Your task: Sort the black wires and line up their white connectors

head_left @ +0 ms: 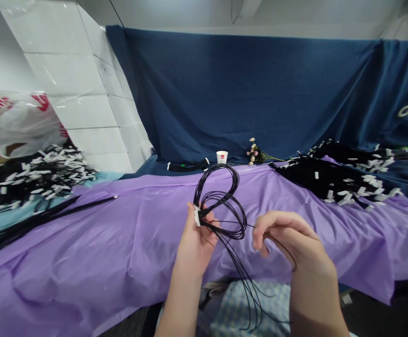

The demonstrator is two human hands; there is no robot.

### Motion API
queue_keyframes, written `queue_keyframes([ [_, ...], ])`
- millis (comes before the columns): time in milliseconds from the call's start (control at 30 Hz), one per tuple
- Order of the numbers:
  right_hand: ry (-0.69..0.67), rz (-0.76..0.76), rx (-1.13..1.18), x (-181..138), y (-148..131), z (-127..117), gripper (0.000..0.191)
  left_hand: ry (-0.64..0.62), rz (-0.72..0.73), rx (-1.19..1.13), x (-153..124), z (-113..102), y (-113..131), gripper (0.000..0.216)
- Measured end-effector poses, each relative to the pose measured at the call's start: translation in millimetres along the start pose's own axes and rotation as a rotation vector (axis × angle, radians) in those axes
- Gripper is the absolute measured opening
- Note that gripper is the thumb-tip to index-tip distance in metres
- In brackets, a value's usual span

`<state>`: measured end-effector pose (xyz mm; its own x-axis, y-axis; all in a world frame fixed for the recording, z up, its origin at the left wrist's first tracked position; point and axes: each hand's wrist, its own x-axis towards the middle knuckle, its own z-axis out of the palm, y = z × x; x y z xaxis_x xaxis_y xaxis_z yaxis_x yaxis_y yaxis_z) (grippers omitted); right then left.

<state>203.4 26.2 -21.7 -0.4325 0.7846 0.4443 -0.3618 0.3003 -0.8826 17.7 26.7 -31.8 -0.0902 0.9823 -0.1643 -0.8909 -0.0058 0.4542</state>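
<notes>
Hands: 2 in frame, both bare, raised above a purple cloth (137, 210).
L hand (202, 238): grips 1 blk wire bundle (229, 233) at its 1 wht connector (197, 217), thumb on one side, fingers curled round the other.
R hand (291, 238): thumb & forefinger nearly closed, pinching 1 thin strand (250, 226) drawn out sideways from the bundle; its tail curves down past the palm.
Wire bundle: up in the air btwn the hands, in 2 main loops, upper & lower, w/ several loose ends hanging over 1 checked cloth (267, 299) below; ends too tangled to count.
Cable heaps: 3 seen, all blk w/ wht tips, too many pcs. to count: 1 at left (42, 175), 2 at right, near (326, 180) & far (351, 152).
Back of table: 1 wht paper cup (222, 157) w/ red mark, btwn 1 short blk cable bunch (189, 166) & 1 bunch of flowers (254, 153).
Box stack: approx. 5 tiers of wht boxes (66, 75), far left; 1 plastic bag (24, 121) w/ red print beside it.
Backdrop: 1 dk. blue curtain (246, 93), 2 pale eyelets (405, 111) visible at R edge.
</notes>
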Motion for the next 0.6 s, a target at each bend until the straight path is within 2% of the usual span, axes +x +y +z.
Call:
queue_keyframes([
  [100,-0.109,-0.078,-0.089,-3.3,-0.2,-3.2,0.017,0.025,-0.05,0.004,2.9,0.6,-1.8,0.031],
  [167,-0.135,-0.129,-0.111,-2.0,1.4,-4.3,0.017,0.049,-0.069,0.037,4.0,0.9,-3.1,0.033],
  [400,0.211,-0.438,-0.182,13.3,19.2,9.5,0.023,0.139,-0.013,0.201,6.7,2.5,-10.0,0.031],
  [500,0.275,-0.483,-0.177,14.7,24.0,18.2,0.019,0.178,0.01,0.202,9.2,3.3,-12.1,0.03],
  [600,0.24,-0.455,-0.218,13.3,25.4,22.0,0.019,0.184,0.004,0.211,10.6,2.3,-12.7,0.031],
])
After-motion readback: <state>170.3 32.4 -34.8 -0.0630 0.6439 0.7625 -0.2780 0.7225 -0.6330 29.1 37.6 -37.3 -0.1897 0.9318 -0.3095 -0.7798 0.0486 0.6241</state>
